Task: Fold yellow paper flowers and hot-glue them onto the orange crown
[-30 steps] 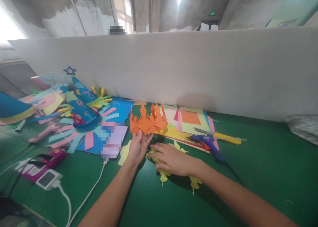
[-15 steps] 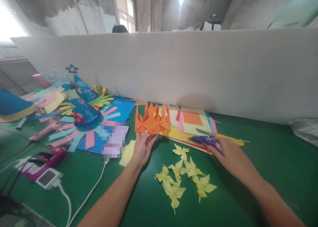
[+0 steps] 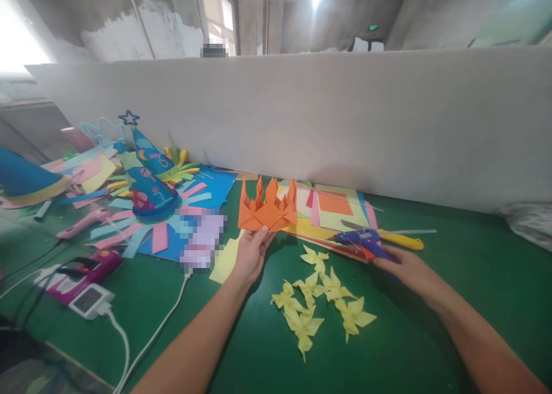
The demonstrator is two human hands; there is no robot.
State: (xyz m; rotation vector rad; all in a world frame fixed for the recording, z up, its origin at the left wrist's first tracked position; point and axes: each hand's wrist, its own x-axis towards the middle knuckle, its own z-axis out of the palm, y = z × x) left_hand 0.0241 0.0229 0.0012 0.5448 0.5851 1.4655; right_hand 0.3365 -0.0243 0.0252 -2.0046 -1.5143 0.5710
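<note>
An orange folded paper crown [image 3: 267, 217] is pinched by its lower edge in my left hand [image 3: 254, 253], its points facing up. My right hand [image 3: 407, 270] is closed around the handle of a blue glue gun [image 3: 356, 240], whose nozzle points left. A clear glue stick [image 3: 414, 231] shows behind the gun. Below, on the table between my arms, lie several yellow paper flowers [image 3: 310, 290]. A yellow-handled knife [image 3: 401, 240] rests just beyond the glue gun.
Coloured paper sheets [image 3: 357, 215] lie behind the crown. To the left are blue party hats [image 3: 149, 192] with paper strips, a phone [image 3: 202, 238], a pink glue gun [image 3: 86, 224] and a magenta power strip [image 3: 86, 276] with cables. A white partition [image 3: 302, 112] borders the green table [image 3: 474, 256].
My right hand has shifted right and lower, its fingers now back on the glue gun's handle, so more of the gun shows. The crown has turned slightly in my left hand.
</note>
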